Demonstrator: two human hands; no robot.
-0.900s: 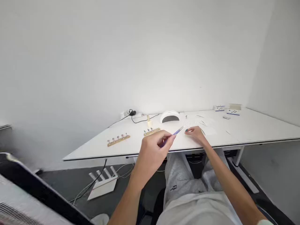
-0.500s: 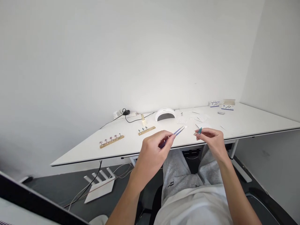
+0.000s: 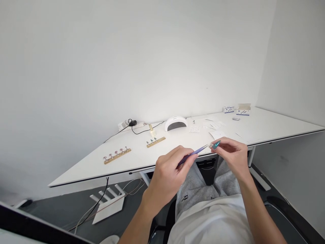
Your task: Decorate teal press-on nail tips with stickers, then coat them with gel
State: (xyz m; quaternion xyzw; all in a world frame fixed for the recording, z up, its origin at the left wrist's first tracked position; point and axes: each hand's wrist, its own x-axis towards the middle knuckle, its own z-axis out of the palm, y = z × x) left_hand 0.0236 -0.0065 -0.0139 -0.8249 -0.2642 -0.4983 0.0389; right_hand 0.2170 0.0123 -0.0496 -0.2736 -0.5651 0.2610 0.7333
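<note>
Two fingertip pinches nearly met.
Left hand (image 3: pixel 169 171) gripped tweezers (image 3: pixel 194 154) beside the teal nail (image 3: pixel 216 144) pinched in right hand (image 3: pixel 233 155), over the surface's (image 3: pixel 88 162) near edge: apparently fine positioning, next calling for steadiness. Lamp (image 3: pixel 175 121) stood toward the far edge.

A white Wi-Fi router (image 3: pixel 109 210) with four upright antennas lies on the dark grey floor (image 3: pixel 63 210), a black cable (image 3: pixel 92 210) beside it; a black plug adapter (image 3: pixel 132 122) sits at a white power strip (image 3: pixel 139 125) along the pale wall (image 3: pixel 162 61); farther right, a closed white-and-blue carton (image 3: pixel 228 109) stands near an open-lidded carton (image 3: pixel 243 112); a black chair (image 3: pixel 291 214) shows lower right.
</note>
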